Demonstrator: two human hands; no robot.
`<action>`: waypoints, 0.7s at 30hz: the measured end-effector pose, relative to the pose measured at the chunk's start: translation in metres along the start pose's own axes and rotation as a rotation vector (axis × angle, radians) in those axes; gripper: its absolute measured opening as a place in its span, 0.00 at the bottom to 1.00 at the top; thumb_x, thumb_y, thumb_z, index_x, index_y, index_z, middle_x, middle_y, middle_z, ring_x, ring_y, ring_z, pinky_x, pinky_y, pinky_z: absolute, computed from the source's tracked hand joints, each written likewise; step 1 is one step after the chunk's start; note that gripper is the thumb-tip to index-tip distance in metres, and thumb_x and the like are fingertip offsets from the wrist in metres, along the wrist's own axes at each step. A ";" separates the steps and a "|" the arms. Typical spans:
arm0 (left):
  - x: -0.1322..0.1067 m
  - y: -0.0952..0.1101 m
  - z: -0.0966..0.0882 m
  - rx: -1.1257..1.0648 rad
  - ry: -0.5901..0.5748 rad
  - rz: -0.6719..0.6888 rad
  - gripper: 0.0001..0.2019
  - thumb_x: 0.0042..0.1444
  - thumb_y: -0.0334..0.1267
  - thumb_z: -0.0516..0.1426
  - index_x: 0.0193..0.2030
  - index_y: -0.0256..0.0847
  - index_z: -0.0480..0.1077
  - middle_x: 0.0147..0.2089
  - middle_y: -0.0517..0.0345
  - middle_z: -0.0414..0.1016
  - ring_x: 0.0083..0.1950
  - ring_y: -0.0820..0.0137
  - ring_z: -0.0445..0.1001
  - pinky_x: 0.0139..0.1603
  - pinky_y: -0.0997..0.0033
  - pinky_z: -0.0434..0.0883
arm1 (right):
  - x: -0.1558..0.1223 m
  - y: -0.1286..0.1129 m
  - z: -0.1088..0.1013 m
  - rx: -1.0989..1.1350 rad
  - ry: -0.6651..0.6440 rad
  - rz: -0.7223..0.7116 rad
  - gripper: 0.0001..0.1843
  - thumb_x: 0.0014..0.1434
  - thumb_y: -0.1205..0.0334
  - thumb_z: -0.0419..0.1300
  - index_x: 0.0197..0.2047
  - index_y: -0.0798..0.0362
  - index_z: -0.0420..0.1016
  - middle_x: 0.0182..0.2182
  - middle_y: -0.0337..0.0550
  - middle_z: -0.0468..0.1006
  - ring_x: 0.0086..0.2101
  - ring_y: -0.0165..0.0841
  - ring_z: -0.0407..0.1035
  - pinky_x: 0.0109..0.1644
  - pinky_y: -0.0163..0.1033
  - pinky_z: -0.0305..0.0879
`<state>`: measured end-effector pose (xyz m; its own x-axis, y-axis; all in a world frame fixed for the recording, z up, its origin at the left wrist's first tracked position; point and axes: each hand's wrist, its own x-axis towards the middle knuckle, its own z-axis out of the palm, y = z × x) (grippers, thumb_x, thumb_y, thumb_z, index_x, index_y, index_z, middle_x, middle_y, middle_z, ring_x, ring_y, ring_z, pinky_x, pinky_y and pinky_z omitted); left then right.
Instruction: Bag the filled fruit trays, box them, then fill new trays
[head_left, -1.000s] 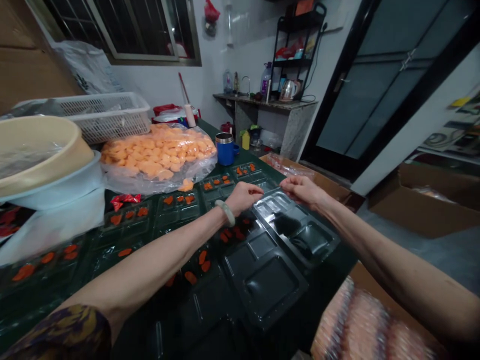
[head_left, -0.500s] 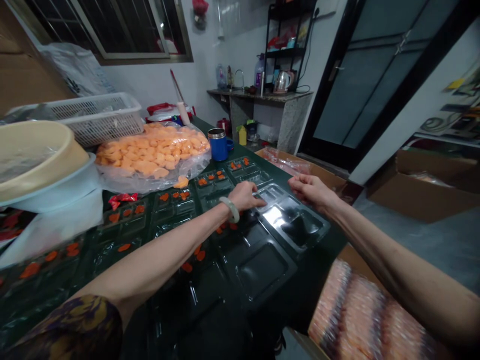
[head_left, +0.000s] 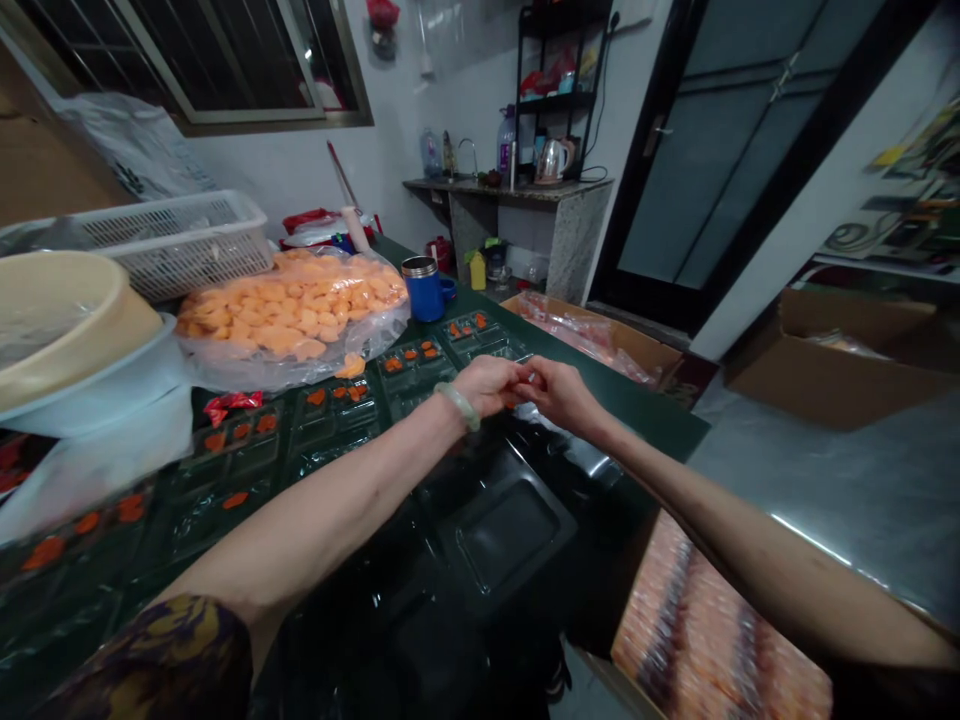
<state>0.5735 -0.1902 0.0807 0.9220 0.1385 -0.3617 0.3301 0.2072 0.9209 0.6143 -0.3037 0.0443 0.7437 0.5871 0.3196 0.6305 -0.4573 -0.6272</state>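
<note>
My left hand [head_left: 489, 386], with a pale bangle at the wrist, and my right hand [head_left: 556, 396] meet fingertip to fingertip over the dark green table. Fingers of both hands are closed in a pinch; whatever lies between them is too small or hidden to make out. Just below them is a shiny clear plastic tray [head_left: 589, 458], largely covered by the right hand and forearm. Nearer to me lies another clear tray [head_left: 510, 530] with a square recess. Small orange-red pieces [head_left: 411, 354] sit in compartments of trays further left.
Orange pieces [head_left: 300, 305] heap on a plastic bag at the far left, beside a blue mug [head_left: 424, 290]. Basins [head_left: 142, 365] and a white basket [head_left: 202, 240] stand at left. Open cartons are on the right; one near box holds bubble-wrapped packs [head_left: 705, 620].
My right hand has moved left and in to meet my left hand, which stays near the same spot. Both now cover part of the tray. The view has shifted slightly.
</note>
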 end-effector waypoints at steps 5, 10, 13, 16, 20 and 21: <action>0.007 -0.006 -0.008 0.163 0.098 0.117 0.07 0.50 0.21 0.55 0.23 0.31 0.66 0.16 0.59 0.67 0.18 0.74 0.69 0.23 0.74 0.67 | 0.003 0.012 -0.005 -0.047 -0.016 0.027 0.04 0.51 0.66 0.54 0.27 0.54 0.69 0.18 0.35 0.64 0.21 0.26 0.55 0.27 0.33 0.50; 0.025 -0.012 -0.014 0.336 0.193 0.261 0.09 0.52 0.31 0.57 0.22 0.33 0.66 0.15 0.63 0.64 0.15 0.78 0.63 0.16 0.78 0.58 | 0.012 0.025 -0.010 0.061 -0.129 0.119 0.05 0.50 0.66 0.55 0.28 0.56 0.73 0.17 0.35 0.67 0.22 0.26 0.59 0.28 0.32 0.54; 0.035 -0.016 -0.016 0.450 0.212 0.314 0.12 0.53 0.33 0.57 0.19 0.34 0.66 0.14 0.65 0.61 0.13 0.80 0.58 0.16 0.78 0.53 | 0.015 0.032 -0.009 0.096 -0.196 0.152 0.10 0.50 0.65 0.56 0.36 0.58 0.75 0.17 0.35 0.69 0.22 0.27 0.62 0.28 0.32 0.55; 0.042 -0.018 -0.020 0.545 0.195 0.361 0.14 0.49 0.36 0.60 0.17 0.33 0.67 0.12 0.66 0.58 0.15 0.82 0.54 0.17 0.78 0.50 | 0.015 0.033 -0.009 0.115 -0.223 0.176 0.15 0.49 0.63 0.58 0.41 0.59 0.75 0.18 0.35 0.71 0.21 0.27 0.61 0.26 0.32 0.53; 0.043 -0.018 -0.023 0.592 0.207 0.386 0.13 0.48 0.37 0.60 0.18 0.32 0.70 0.13 0.67 0.57 0.17 0.82 0.53 0.19 0.77 0.50 | 0.014 0.030 -0.015 0.231 -0.127 0.204 0.11 0.51 0.61 0.56 0.33 0.58 0.75 0.17 0.35 0.68 0.20 0.26 0.58 0.25 0.32 0.52; 0.042 -0.017 -0.022 0.593 0.208 0.377 0.12 0.50 0.37 0.59 0.20 0.32 0.71 0.13 0.67 0.57 0.17 0.81 0.53 0.19 0.77 0.50 | 0.014 0.030 -0.018 0.268 -0.079 0.225 0.10 0.51 0.61 0.55 0.30 0.58 0.74 0.17 0.35 0.68 0.20 0.25 0.57 0.25 0.32 0.52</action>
<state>0.6022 -0.1666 0.0461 0.9565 0.2902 0.0300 0.1061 -0.4419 0.8908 0.6475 -0.3216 0.0423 0.8314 0.5461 0.1026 0.3643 -0.3961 -0.8428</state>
